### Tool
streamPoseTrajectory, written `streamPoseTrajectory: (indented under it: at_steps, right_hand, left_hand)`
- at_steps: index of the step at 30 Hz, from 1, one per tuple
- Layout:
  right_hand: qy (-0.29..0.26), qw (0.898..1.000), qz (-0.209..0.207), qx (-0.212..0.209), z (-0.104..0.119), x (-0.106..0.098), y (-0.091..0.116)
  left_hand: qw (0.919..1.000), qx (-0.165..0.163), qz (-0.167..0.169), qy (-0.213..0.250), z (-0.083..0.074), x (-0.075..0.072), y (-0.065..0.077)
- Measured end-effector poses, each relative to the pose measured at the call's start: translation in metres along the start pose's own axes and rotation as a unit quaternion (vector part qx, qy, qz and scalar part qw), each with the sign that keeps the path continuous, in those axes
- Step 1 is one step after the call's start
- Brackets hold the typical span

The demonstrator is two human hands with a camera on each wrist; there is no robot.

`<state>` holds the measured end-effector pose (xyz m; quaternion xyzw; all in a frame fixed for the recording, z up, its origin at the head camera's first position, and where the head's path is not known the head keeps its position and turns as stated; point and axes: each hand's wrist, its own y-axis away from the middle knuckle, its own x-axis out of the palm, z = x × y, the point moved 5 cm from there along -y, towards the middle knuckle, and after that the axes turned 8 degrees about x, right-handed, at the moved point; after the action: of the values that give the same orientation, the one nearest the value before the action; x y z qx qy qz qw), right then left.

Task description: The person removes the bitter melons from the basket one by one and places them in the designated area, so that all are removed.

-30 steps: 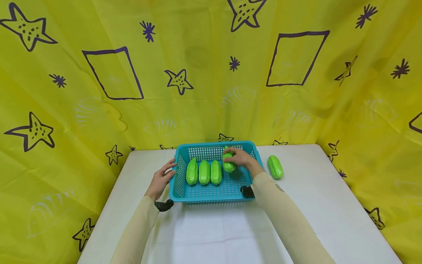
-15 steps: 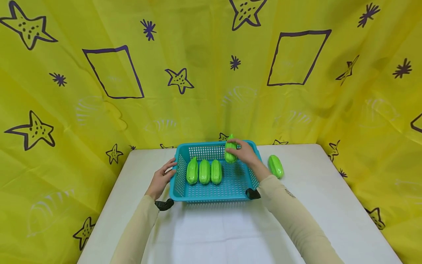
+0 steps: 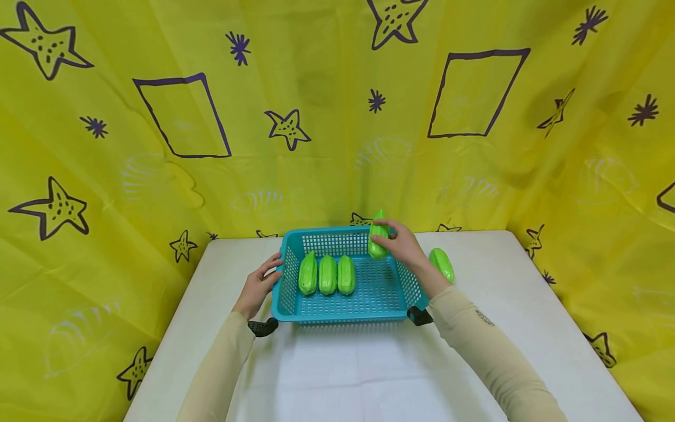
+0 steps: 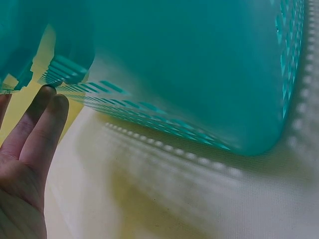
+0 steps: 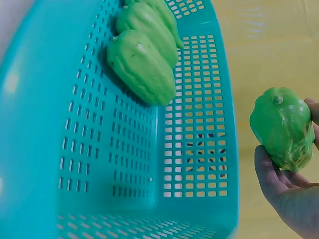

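Observation:
A blue-green plastic basket (image 3: 337, 318) with perforated walls stands on the table. My left hand (image 3: 258, 287) rests straight fingers (image 4: 42, 129) against its left side. Three glossy green, ribbed, papaya-like fruits lie side by side in its left half; the rightmost papaya-like fruit (image 3: 345, 275) is nearest the middle. Another papaya-like fruit (image 3: 378, 243) is held tilted between thumb and fingers of my right hand (image 3: 403, 243), overlapping the back right rim in the head view. In the right wrist view this fruit (image 5: 281, 127) appears beyond the basket wall, its rounded end with a small nub towards the camera.
One more green fruit (image 3: 442, 265) lies on the white table (image 3: 506, 293), right of the basket, partly behind my right wrist. Yellow curtains (image 3: 327, 176) with star drawings enclose the back and both sides. Black wrist-camera parts (image 3: 419, 316) hang close to the basket's front right corner.
My right hand has lifted the fruit from inside the basket, up and to the right towards the back right rim. My left hand stays at the basket's left side.

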<state>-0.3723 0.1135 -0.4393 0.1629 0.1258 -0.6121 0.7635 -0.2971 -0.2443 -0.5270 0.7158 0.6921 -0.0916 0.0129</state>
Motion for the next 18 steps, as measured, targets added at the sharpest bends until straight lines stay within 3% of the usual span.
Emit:
streamPoseTrajectory:
  at_steps: [7,13,18]
  right_hand:
    - [0.013,1.000,-0.006,0.003,-0.008,-0.015,0.012]
    - [0.005,0.999,-0.004,0.031,-0.025,-0.034,0.021]
    - [-0.011,1.000,-0.005,0.026,-0.040,-0.053,0.025]
  left_hand:
    - [1.0000,0.001,0.002,0.000,0.001,0.000,0.000]
    - [1.0000,0.002,0.001,0.003,0.001,0.000,0.000]
    - [0.9999,0.007,0.005,-0.005,0.000,0.000,-0.001]
